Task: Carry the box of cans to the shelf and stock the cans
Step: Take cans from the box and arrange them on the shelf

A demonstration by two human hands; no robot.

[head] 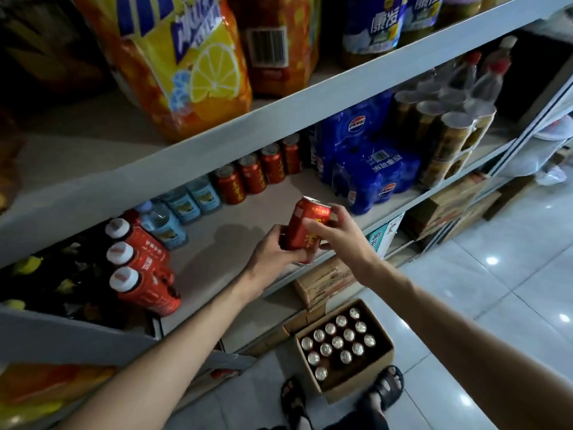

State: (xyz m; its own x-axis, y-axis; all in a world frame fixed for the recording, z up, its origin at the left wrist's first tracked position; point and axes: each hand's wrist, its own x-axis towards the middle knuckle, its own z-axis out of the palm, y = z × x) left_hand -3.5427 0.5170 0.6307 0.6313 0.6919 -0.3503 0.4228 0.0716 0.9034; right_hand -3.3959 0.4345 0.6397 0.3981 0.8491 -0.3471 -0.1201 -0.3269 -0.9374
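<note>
Red can (305, 231) is in the air over the middle shelf (217, 243), just inside the front edge, tilted with its top toward 12 o'clock. Left hand (274, 248) has its fingers curled round the lower body from 9 o'clock. Right hand (336, 232) pinches the upper half from 3 o'clock, thumb across the label. There could be a second can tucked behind the left palm, can't tell. Box (361, 389) sits open on the floor at 6 o'clock from the hands, by the person's feet. Boxed cans (338, 339) stand upright, with some slots vacant on the near side. Row of red cans (254, 173) stands at the shelf back, at 11 o'clock from the held one, bare board between. Handling guess: a full drink can, so moderately heavy with a rigid wall. The smooth lacquered skin may slip if wet, and it would dent if dropped on an edge. Best hold is round the mid-body, one hand should do, and keep off the rim and tab. Pepsi packs (372, 169) at 2 o'clock and blue bottles (186, 203) at 10 o'clock bound the free space, so set it flat in front of the row.
</note>
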